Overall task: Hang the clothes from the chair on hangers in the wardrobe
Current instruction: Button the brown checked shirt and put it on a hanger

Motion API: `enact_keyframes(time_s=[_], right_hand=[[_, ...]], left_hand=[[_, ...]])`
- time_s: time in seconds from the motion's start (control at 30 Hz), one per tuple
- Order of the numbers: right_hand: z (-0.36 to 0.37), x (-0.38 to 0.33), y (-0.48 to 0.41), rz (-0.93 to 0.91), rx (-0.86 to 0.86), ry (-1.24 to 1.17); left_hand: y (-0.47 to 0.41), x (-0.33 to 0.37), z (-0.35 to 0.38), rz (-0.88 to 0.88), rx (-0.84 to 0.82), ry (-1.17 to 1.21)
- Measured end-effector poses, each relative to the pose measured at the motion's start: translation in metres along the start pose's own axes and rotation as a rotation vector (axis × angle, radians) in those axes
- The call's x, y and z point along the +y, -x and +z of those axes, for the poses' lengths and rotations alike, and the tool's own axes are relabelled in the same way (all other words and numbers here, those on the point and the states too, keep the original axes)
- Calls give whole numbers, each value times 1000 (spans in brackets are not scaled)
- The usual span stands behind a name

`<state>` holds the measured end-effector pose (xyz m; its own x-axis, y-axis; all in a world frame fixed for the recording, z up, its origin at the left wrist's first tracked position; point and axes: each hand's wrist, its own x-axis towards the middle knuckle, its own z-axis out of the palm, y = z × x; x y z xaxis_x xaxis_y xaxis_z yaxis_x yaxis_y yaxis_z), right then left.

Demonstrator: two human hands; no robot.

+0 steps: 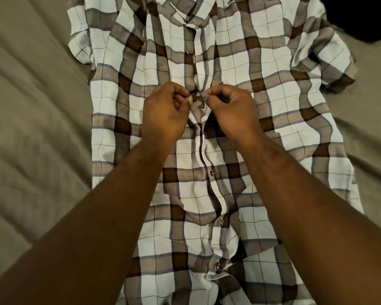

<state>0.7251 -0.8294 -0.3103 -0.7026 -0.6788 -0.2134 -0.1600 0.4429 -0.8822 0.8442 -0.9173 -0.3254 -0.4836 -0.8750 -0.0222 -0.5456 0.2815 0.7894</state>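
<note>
Shirt (262, 106) is lying flat on the bed (31, 106); left hand (165, 113) is pinching a button (190, 96), right hand (233, 108) is pinching the placket edge (203, 95) beside it.

Nothing legible anywhere (the plaid shirt (284, 139) shows only its check pattern).

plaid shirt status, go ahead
Left hand pinches button, right hand pinches placket edge. Plaid shirt flat on beige sheet, front up. Nothing in the way.

left forearm (97, 216): bare to frame edge | right forearm (306, 205): bare to frame edge | left hand (165, 113), right hand (231, 111): bare
</note>
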Motion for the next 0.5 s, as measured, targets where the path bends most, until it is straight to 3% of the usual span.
enact_keyframes(time_s=[0.2,0.5], right_hand=[[-1,1,-2,54,-81,-198],[12,5,3,-116,-12,-46]], left_hand=[[-9,-2,-7,-173,-110,247],[-11,-3,-15,-238,-150,449]])
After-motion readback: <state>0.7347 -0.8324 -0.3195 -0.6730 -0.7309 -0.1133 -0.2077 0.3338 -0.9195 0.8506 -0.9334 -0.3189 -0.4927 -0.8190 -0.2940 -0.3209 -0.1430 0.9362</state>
